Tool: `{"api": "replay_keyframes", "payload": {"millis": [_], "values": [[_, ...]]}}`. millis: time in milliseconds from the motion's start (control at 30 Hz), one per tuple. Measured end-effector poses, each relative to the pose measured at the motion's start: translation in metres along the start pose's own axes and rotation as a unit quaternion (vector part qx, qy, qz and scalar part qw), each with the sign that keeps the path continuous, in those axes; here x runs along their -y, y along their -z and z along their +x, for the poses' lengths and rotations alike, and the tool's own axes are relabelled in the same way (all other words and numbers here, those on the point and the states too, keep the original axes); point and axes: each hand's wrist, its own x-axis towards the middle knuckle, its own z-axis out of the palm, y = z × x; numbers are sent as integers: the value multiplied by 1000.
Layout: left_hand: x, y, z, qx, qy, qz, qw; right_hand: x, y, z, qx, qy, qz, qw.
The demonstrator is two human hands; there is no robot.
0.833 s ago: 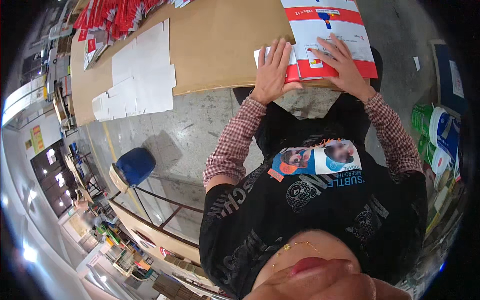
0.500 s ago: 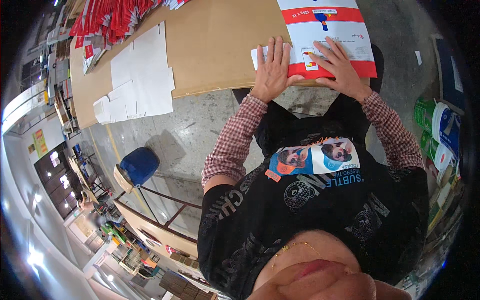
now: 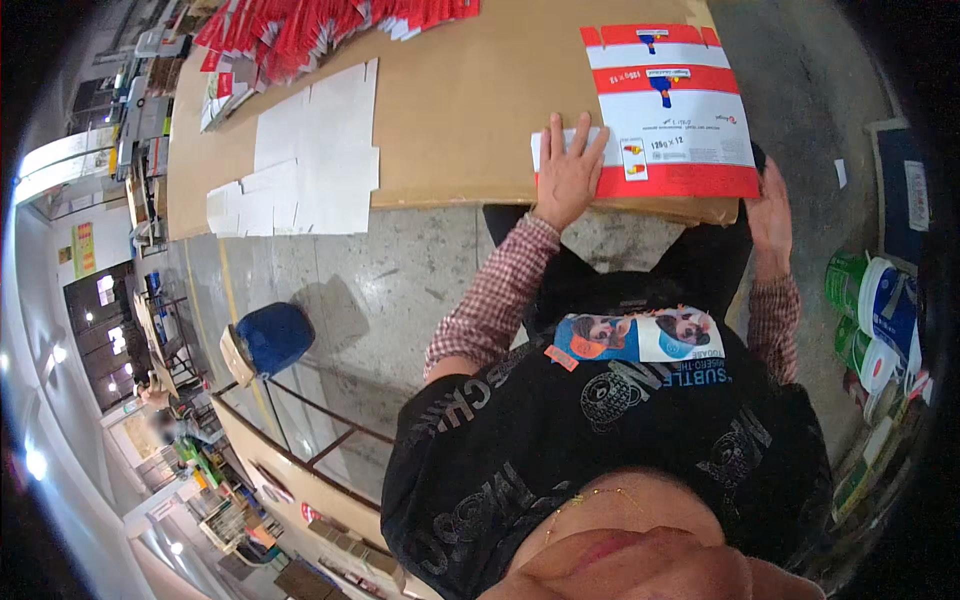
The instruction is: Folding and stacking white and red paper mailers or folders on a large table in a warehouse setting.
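Observation:
A flat red-and-white printed carton blank (image 3: 700, 140) lies on the right part of a table covered in brown cardboard (image 3: 440, 110), its near red edge close to the table's front edge. My left hand (image 3: 568, 170) rests palm down, fingers spread, across the blank's left end, where a plain white flap shows beside it. Just past the blank's lower right corner is my right hand (image 3: 770, 225), seen from the side. Its fingers point away from me, stretched out along the blank's right edge; whether they touch it is hard to make out.
White unprinted cardboard pieces (image 3: 320, 150) lie on the table's left side, some sticking past its front edge. Many red-and-white folded cartons (image 3: 300, 35) are heaped at the back left. On the floor stand a blue stool (image 3: 272, 338) and, to the right, green and blue tubs (image 3: 872, 300).
My right hand has come off the blank's printed face and moved right, beyond its edge. My left hand stays on the left flap. The whole view has shifted, showing more of the blank's far end.

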Motion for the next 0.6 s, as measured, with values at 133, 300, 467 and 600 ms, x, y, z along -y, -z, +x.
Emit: {"api": "replay_keyframes", "payload": {"millis": [133,300,467,600], "values": [[-22,-10,4,-9,62,-42,997,-24,-65,-30,53,-5,159,986],[-79,-8,5,-143,118,-298,936,-62,-130,-17,104,112,-132,979],[7,36,-21,-302,208,-177,914,55,-106,93,386,-104,-276,874],[50,25,-43,-227,246,-56,941,77,-143,225,447,-46,-390,804]]}}
